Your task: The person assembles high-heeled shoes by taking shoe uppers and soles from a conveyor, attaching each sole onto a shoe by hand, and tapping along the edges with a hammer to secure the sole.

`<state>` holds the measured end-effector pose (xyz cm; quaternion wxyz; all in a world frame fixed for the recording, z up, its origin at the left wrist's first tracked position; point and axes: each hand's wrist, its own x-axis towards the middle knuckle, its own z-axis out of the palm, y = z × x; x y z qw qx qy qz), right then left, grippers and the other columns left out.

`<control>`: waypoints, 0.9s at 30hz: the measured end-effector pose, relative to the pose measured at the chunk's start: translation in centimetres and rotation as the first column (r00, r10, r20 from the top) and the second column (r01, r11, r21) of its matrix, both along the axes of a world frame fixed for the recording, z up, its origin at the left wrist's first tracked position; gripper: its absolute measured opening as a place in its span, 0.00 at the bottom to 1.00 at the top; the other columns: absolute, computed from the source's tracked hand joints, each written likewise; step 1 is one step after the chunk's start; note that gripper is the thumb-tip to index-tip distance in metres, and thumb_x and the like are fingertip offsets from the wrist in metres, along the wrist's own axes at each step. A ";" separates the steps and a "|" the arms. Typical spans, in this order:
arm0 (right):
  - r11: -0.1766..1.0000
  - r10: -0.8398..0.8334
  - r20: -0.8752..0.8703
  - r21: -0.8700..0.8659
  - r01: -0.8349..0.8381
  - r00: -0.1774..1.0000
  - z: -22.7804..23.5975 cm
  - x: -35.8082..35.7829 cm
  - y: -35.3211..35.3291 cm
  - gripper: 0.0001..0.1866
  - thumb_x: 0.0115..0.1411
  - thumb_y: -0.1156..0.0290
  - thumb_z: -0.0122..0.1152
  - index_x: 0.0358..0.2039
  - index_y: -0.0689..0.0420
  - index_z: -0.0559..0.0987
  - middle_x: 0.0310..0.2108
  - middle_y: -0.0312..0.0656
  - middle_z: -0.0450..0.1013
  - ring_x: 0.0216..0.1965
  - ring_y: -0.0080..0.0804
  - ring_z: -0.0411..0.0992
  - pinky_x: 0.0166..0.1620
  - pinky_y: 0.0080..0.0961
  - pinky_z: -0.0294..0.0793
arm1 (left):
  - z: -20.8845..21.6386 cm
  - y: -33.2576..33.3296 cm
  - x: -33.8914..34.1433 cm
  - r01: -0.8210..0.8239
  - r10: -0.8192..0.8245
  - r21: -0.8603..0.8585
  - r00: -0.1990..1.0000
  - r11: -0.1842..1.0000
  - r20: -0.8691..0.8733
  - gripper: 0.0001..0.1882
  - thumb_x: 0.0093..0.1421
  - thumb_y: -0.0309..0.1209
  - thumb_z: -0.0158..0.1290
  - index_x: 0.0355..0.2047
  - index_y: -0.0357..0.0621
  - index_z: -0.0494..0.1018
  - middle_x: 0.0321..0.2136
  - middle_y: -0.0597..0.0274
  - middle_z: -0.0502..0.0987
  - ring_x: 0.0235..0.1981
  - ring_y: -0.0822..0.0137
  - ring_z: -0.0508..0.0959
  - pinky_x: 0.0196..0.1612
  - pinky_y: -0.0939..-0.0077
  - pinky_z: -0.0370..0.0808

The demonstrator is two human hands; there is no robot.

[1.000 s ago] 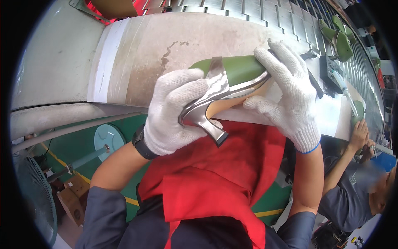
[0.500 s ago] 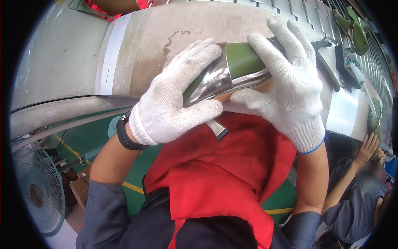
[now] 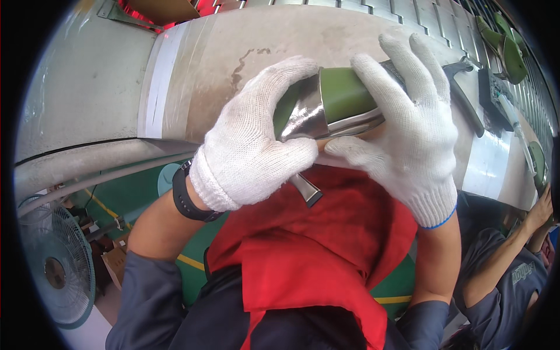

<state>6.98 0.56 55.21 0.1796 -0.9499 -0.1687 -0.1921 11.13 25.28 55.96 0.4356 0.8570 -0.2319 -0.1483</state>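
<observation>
A high-heeled shoe (image 3: 307, 115) with shiny silver straps sits on a green last (image 3: 345, 92), held on its side between both gloved hands near the table's edge. Below my left hand its slim heel (image 3: 306, 191), tipped in black, points toward the red apron. My left hand (image 3: 256, 140), in a white knit glove, wraps round the left end, thumb on the near side. At the other end, my right hand (image 3: 408, 122), gloved likewise, grips with the thumb beneath and the fingers spread over the far side. The gloves hide both ends of the shoe.
On the table to the right lie a hammer (image 3: 464, 96), a dark block (image 3: 494, 99) and a white stick-like tool (image 3: 517, 125). More green lasts with shoes (image 3: 506, 49) stand at the far right by a slatted conveyor (image 3: 408, 14). A co-worker (image 3: 504, 280) reaches in there. A fan (image 3: 58, 262) stands lower left.
My left hand has slid a little to the right and curled further round the shoe's left end. The right hand keeps its grip. The co-worker's hands have shifted to the right.
</observation>
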 end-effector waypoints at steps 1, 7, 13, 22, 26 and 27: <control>1.000 0.006 0.006 -0.002 -0.006 1.000 0.0 0.0 -0.1 0.49 0.41 0.46 0.89 0.64 0.51 0.83 0.71 0.53 0.72 0.73 0.63 0.66 0.72 0.53 0.71 | 0.0 -0.1 0.1 0.011 -0.011 -0.002 1.000 1.000 0.018 0.43 0.55 0.28 0.66 0.71 0.29 0.67 0.66 0.47 0.75 0.69 0.60 0.75 0.73 0.65 0.69; 0.994 0.111 0.042 0.003 -0.111 0.993 -0.7 0.9 -2.8 0.47 0.49 0.42 0.83 0.66 0.54 0.82 0.70 0.54 0.72 0.73 0.62 0.67 0.72 0.52 0.70 | -0.4 -0.1 0.6 0.038 -0.038 0.013 0.999 0.999 0.014 0.46 0.54 0.31 0.69 0.72 0.30 0.66 0.65 0.46 0.76 0.68 0.58 0.76 0.72 0.64 0.70; 0.991 0.131 0.018 -0.032 -0.130 0.991 -0.6 1.1 -3.7 0.47 0.52 0.38 0.79 0.67 0.53 0.81 0.70 0.54 0.72 0.73 0.61 0.67 0.72 0.52 0.70 | -0.4 -0.5 0.8 0.105 -0.128 0.127 0.974 0.986 0.185 0.49 0.54 0.35 0.72 0.73 0.30 0.65 0.68 0.39 0.72 0.70 0.48 0.74 0.74 0.59 0.69; 0.994 0.110 -0.008 0.009 -0.110 0.994 -0.3 1.0 -3.2 0.46 0.48 0.45 0.82 0.66 0.51 0.82 0.69 0.53 0.73 0.70 0.60 0.70 0.70 0.52 0.72 | -0.6 -1.6 -0.1 0.075 -0.150 0.223 0.928 0.972 0.342 0.46 0.57 0.32 0.69 0.73 0.28 0.65 0.67 0.33 0.72 0.70 0.36 0.72 0.74 0.50 0.67; 0.999 0.045 -0.048 0.027 -0.044 0.998 0.0 0.6 -2.6 0.45 0.43 0.53 0.87 0.64 0.50 0.82 0.67 0.51 0.74 0.69 0.58 0.71 0.70 0.50 0.73 | -0.8 -2.1 -0.1 0.061 -0.142 0.221 0.917 0.973 0.373 0.44 0.57 0.31 0.68 0.71 0.28 0.65 0.65 0.33 0.73 0.68 0.35 0.73 0.72 0.50 0.69; 1.000 0.009 -0.060 0.023 -0.008 0.998 0.4 0.4 -2.4 0.46 0.42 0.56 0.88 0.64 0.51 0.82 0.67 0.51 0.75 0.69 0.58 0.71 0.69 0.49 0.73 | -0.7 -2.4 -0.1 0.063 -0.144 0.222 0.917 0.973 0.372 0.44 0.57 0.31 0.68 0.71 0.28 0.65 0.65 0.33 0.73 0.68 0.35 0.73 0.72 0.50 0.69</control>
